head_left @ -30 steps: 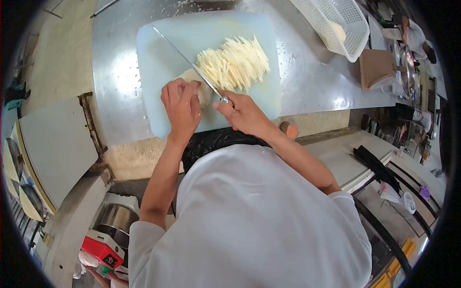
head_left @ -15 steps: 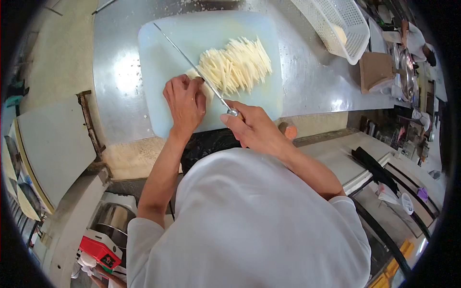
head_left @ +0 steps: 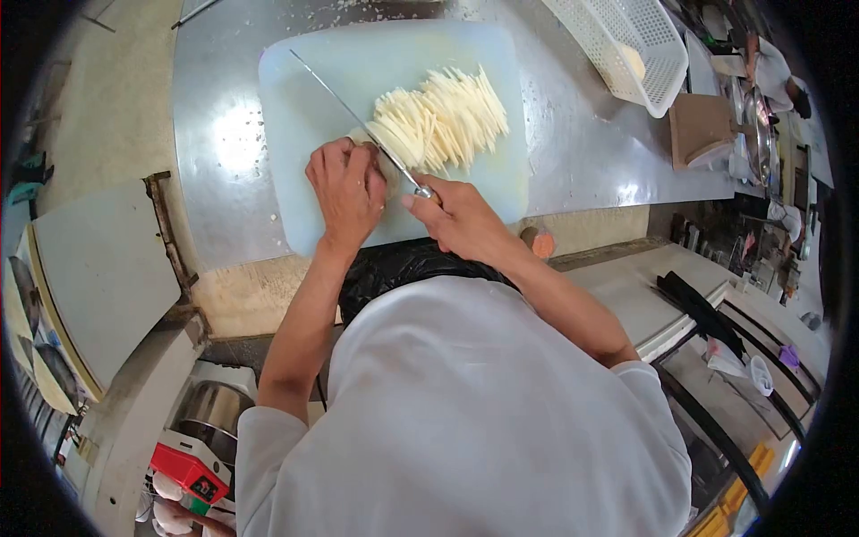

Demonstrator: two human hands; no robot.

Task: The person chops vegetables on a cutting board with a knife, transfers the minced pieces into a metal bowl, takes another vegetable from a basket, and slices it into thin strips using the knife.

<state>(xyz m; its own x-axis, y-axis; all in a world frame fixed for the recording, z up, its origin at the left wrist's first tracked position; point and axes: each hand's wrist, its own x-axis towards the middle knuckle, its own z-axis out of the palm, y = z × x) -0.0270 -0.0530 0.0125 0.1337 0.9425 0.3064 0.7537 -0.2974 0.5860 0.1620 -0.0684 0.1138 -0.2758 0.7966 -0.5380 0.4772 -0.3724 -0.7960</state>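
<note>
My right hand (head_left: 455, 217) is closed round the handle of a long knife (head_left: 344, 103), whose blade slants up to the left over a pale-blue cutting board (head_left: 304, 116). My left hand (head_left: 347, 192) presses with bent fingers on a pale peeled vegetable (head_left: 360, 135), mostly hidden under the fingers and beside the blade. On the blade's right side lies a heap of thin pale-yellow strips (head_left: 447, 116), spread over the board's middle and right.
The board lies on a metal table (head_left: 582, 161) strewn with small scraps. A white perforated basket (head_left: 662, 67) with a pale piece inside stands at the upper right, near a brown box (head_left: 702, 130). At the lower left, another person's arm shows by a red machine (head_left: 190, 470).
The knife handle has moved toward me and then back up. My left hand has shifted slightly right and down along the vegetable, covering more of it.
</note>
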